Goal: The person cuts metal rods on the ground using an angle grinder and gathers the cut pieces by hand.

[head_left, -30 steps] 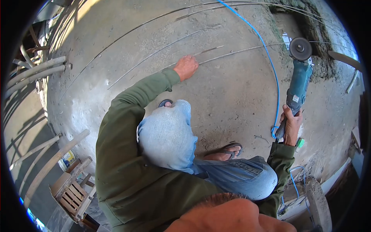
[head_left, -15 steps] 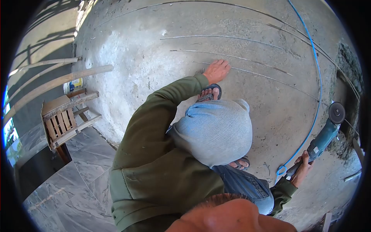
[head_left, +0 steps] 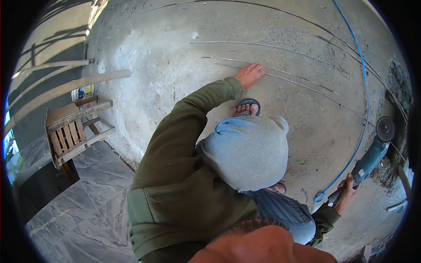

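Low over the concrete floor, my left hand [head_left: 250, 75] has its fingers closed around a thin metal rod [head_left: 307, 87], whose short end sticks out to the left. Another thin rod [head_left: 291, 73] lies just beyond, passing close to the fingertips. At the right, my right hand [head_left: 347, 193] grips the rear handle of a teal angle grinder [head_left: 369, 160]. Its dark round disc [head_left: 385, 129] points away from me, near the far end of the held rod. Whether the disc is spinning cannot be told.
A blue cable [head_left: 363, 83] runs down the right side, looped near the grinder. Longer rods [head_left: 280, 9] curve across the far floor. A hole [head_left: 390, 105] is at the right. Bamboo poles [head_left: 94, 79], a wooden slatted stand [head_left: 70, 133] and a bucket [head_left: 83, 93] stand left.
The view has swung left, bringing more of the stand and tiles into sight. Since the middle frame, the held rod has slid slightly left relative to its neighbour. The grinder stays in my right hand.
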The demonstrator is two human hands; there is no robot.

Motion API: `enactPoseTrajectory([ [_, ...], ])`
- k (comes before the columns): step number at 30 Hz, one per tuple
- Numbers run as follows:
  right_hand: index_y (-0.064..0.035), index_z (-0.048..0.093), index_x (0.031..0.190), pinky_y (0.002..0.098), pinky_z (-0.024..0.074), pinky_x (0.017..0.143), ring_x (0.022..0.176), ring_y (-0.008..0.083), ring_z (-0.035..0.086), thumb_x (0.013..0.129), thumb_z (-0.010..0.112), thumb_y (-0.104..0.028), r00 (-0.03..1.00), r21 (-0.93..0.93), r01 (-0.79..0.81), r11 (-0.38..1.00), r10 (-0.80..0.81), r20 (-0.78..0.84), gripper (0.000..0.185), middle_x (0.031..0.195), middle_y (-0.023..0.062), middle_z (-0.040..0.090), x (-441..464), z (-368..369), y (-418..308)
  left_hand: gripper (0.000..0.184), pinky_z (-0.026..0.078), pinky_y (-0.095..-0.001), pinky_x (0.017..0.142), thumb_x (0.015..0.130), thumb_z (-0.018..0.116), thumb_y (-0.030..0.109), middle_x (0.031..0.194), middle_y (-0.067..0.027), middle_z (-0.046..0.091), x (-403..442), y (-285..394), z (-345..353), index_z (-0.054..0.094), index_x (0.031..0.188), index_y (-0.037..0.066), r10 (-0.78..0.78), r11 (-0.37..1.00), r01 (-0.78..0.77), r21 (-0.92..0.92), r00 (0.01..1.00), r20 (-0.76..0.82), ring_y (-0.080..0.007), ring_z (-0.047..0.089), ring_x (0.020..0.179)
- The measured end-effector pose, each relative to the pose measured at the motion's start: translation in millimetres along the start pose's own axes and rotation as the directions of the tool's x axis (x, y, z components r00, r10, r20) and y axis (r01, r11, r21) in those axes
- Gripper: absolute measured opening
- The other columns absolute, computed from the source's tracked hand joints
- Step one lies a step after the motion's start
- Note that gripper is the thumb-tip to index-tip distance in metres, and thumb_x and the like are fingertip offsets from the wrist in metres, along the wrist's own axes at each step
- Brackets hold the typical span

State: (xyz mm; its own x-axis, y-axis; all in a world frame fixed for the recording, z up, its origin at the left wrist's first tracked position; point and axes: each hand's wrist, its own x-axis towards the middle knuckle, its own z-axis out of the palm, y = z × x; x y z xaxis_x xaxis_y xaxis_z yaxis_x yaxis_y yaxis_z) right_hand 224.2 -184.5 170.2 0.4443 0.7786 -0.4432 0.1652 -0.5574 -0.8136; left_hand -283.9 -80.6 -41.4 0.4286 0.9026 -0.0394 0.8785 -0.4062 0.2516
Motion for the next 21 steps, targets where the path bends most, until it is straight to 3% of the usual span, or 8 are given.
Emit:
enactPoseTrajectory([
  [9,-0.006,0.054,0.095,0.0239,0.0346,0.048,0.051,0.0086,0.046,0.08,0.076,-0.029,0.998,-0.011,0.017,1.0,-0.017,0.064,0.035,0.061,0.0005,0.051,4.1,12.4,-6.9,0.026,0.052,-0.0401,0.083,0.077,0.057,0.003,0.103,-0.0112,0.054,-22.3,-28.0,-11.0,0.057,0.103,0.005,-0.089,0.996,0.088,0.019,0.995,0.05,-0.0296,0.056,0.101],
  [12,-0.0048,0.055,0.097,0.0242,0.0346,0.048,0.05,0.0091,0.046,0.08,0.076,-0.028,0.997,-0.028,0.045,0.999,-0.043,0.069,0.036,0.061,0.0009,0.051,3.9,14.6,-8.0,0.029,0.052,-0.0399,0.082,0.076,0.058,0.004,0.104,-0.0111,0.054,-24.7,-43.8,-11.6,0.056,0.105,0.006,-0.001,0.999,-0.001,0.046,0.999,0.041,-0.0293,0.056,0.101],
  [21,-0.0033,0.057,0.1,0.0236,0.0374,0.047,0.049,0.0097,0.048,0.079,0.076,-0.03,0.996,-0.061,0.048,0.997,-0.043,0.08,0.039,0.06,0.0019,0.052,0.4,14.8,-9.0,0.029,0.053,-0.0403,0.08,0.076,0.058,0.005,0.105,-0.01,0.053,-28.8,-54.6,-24.8,0.054,0.105,0.007,-0.027,0.995,0.016,0.099,0.993,0.113,-0.0297,0.056,0.101],
])
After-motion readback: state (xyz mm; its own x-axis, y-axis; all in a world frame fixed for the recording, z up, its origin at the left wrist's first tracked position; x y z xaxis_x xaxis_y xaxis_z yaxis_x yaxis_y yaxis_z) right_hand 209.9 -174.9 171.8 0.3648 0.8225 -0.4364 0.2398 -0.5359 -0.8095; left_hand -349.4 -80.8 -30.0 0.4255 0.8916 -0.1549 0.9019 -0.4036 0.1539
